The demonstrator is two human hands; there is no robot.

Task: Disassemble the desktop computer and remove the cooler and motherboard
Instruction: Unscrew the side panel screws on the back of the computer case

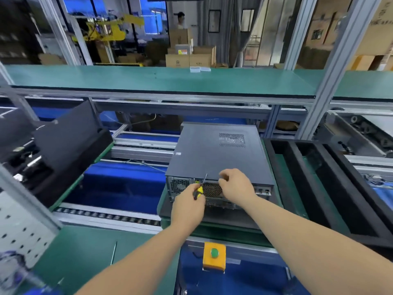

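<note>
The computer case [214, 154] looks like matt dark-grey sheet metal, with bare perforated metal on the back panel [210, 189]. Screwdriver [199, 191] has a glossy yellow-and-black plastic handle and thin shiny metal shaft. Green bench mat [89, 248] looks smooth, rubbery.

Both bare forearms are reaching forward and converging. The left hand [188, 206] is curling its fingers around a screwdriver [200, 189], shaft pointing up. The right hand [236, 185] is bending at the wrist, fingers curled downward.
</note>
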